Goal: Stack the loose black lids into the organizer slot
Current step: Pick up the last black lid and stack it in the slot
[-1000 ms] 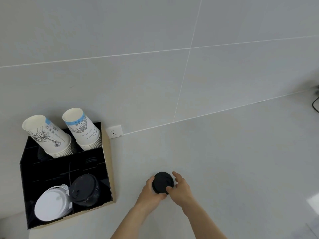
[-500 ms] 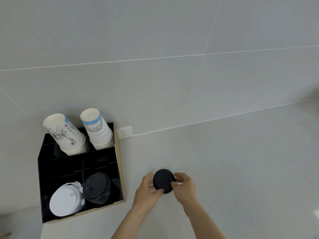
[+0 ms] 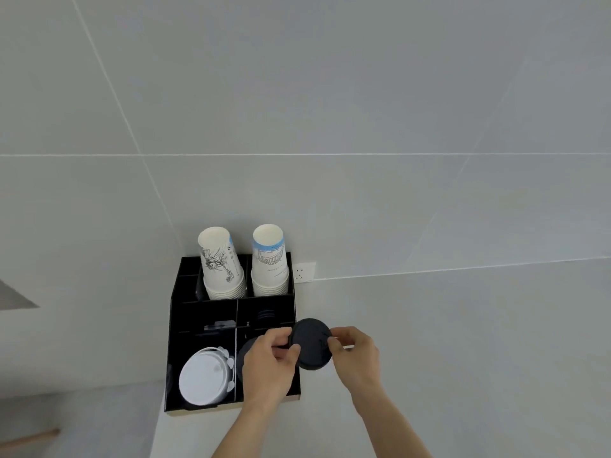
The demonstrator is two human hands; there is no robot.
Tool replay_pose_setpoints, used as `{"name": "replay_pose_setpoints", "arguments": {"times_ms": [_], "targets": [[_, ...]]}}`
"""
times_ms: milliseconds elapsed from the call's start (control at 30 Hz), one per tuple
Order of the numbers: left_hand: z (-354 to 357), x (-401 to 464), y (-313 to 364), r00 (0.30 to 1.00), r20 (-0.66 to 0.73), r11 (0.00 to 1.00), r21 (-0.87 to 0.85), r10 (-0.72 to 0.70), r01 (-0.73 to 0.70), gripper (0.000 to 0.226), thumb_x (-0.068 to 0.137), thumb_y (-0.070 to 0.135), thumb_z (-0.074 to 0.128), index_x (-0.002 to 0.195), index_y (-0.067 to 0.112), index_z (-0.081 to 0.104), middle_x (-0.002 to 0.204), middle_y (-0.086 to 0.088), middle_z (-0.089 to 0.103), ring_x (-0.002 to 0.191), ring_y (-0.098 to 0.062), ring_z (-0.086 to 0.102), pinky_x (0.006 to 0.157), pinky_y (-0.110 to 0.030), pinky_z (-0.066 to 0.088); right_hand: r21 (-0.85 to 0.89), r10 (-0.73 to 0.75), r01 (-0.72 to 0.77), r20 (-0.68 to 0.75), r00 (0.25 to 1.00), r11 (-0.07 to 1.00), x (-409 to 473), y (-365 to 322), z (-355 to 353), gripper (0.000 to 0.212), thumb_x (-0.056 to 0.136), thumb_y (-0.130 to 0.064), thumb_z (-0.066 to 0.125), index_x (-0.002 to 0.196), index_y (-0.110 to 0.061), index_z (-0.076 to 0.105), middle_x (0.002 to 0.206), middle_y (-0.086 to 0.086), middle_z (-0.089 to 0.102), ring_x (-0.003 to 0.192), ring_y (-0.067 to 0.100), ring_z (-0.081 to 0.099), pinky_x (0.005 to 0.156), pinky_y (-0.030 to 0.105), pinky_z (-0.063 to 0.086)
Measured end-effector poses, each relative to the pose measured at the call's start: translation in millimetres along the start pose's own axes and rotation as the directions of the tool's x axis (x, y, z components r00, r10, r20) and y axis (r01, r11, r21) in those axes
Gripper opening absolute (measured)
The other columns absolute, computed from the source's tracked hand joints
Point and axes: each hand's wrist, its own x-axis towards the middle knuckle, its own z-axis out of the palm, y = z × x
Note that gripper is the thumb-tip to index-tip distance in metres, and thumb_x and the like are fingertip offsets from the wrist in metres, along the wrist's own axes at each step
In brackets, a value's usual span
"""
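I hold a round black lid point(image 3: 310, 343) between both hands, raised at the right edge of the black organizer point(image 3: 185, 312). My left hand point(image 3: 267, 368) grips its left rim and my right hand point(image 3: 355, 355) pinches its right rim. Below my left hand, the front right slot holds a stack of black lids point(image 3: 243, 355), mostly hidden by that hand. A stack of white lids point(image 3: 205, 378) fills the front left slot.
Two stacks of printed paper cups point(image 3: 221, 269) stand upside down in the organizer's back slots. A white wall socket point(image 3: 304, 272) sits just right of the organizer. The grey counter extends to the right; its edge drops off below the organizer's left.
Both hands have carried the black lid left and up, from the open counter to the organizer's right edge. The view has swung left, bringing the organizer toward the middle.
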Motion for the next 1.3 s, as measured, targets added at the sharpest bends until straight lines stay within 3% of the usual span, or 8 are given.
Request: {"name": "replay_pose_setpoints", "arguments": {"times_ms": [200, 333, 600, 833, 1133, 1300], "targets": [[-31.1, 13.1, -11.4, 0.994, -0.101, 0.997, 0.071, 0.042, -0.035, 0.029, 0.082, 0.026, 0.077, 0.106, 0.036, 0.066, 0.095, 0.018, 0.068, 0.083, 0.002, 0.065, 0.082, -0.029, 0.057, -0.035, -0.076, 0.077, 0.034, 0.997, 0.996, -9.7, -22.6, 33.3, 0.009, 0.083, -0.025, 0.069, 0.088, -0.032, 0.073, 0.077, -0.012, 0.073, 0.067, 0.001, 0.066, 0.058, 0.017, 0.048], [-42.8, 15.6, -21.1, 0.991, -0.129, 0.994, 0.111, 0.019, -0.004, 0.028, 0.082, 0.029, 0.076, 0.107, 0.034, 0.066, 0.098, 0.016, 0.068, 0.086, 0.0, 0.065, 0.084, -0.03, 0.056, -0.077, -0.103, 0.109, 0.071, 0.992, 0.991, -14.9, -22.1, 47.6, 0.011, 0.082, -0.029, 0.072, 0.092, -0.032, 0.072, 0.08, -0.012, 0.072, 0.071, 0.002, 0.067, 0.069, 0.023, 0.057], [-56.2, 17.8, -44.7, 0.991, -0.128, 0.986, 0.159, -0.034, 0.054, 0.029, 0.082, 0.03, 0.077, 0.108, 0.033, 0.066, 0.097, 0.016, 0.069, 0.087, -0.003, 0.066, 0.082, -0.032, 0.056, -0.182, -0.129, 0.148, 0.113, 0.985, 0.972, -20.3, -15.9, 73.2, 0.018, 0.08, -0.027, 0.074, 0.098, -0.03, 0.074, 0.075, -0.014, 0.07, 0.07, 0.0, 0.066, 0.061, 0.011, 0.045], [-52.9, 15.8, -54.2, 0.992, -0.122, 0.983, 0.173, -0.044, 0.065, 0.025, 0.081, 0.032, 0.077, 0.105, 0.034, 0.066, 0.089, 0.018, 0.069, 0.083, 0.001, 0.064, 0.08, -0.03, 0.055, -0.223, -0.127, 0.157, 0.144, 0.981, 0.962, -19.4, -5.4, 77.2, 0.019, 0.081, -0.02, 0.075, 0.099, -0.027, 0.073, 0.076, -0.012, 0.069, 0.071, 0.004, 0.066, 0.069, 0.02, 0.054], [-49.4, 12.9, -62.5, 0.993, -0.101, 0.981, 0.177, -0.066, 0.083, 0.025, 0.08, 0.029, 0.079, 0.101, 0.035, 0.065, 0.084, 0.02, 0.068, 0.077, 0.001, 0.067, 0.075, -0.03, 0.058, -0.238, -0.144, 0.18, 0.159, 0.977, 0.954, -20.6, 3.9, 79.1, 0.017, 0.081, -0.017, 0.074, 0.095, -0.028, 0.072, 0.073, -0.015, 0.068, 0.07, 0.001, 0.065, 0.067, 0.017, 0.052], [-48.5, 14.0, -65.7, 0.994, -0.098, 0.977, 0.201, -0.052, 0.071, 0.023, 0.08, 0.028, 0.079, 0.096, 0.035, 0.064, 0.084, 0.018, 0.069, 0.075, -0.001, 0.067, 0.075, -0.034, 0.059, -0.229, -0.154, 0.189, 0.162, 0.975, 0.955, -21.8, 8.2, 80.3, 0.021, 0.083, -0.017, 0.074, 0.1, -0.028, 0.07, 0.089, -0.012, 0.069, 0.079, 0.003, 0.066, 0.076, 0.023, 0.055]]}}
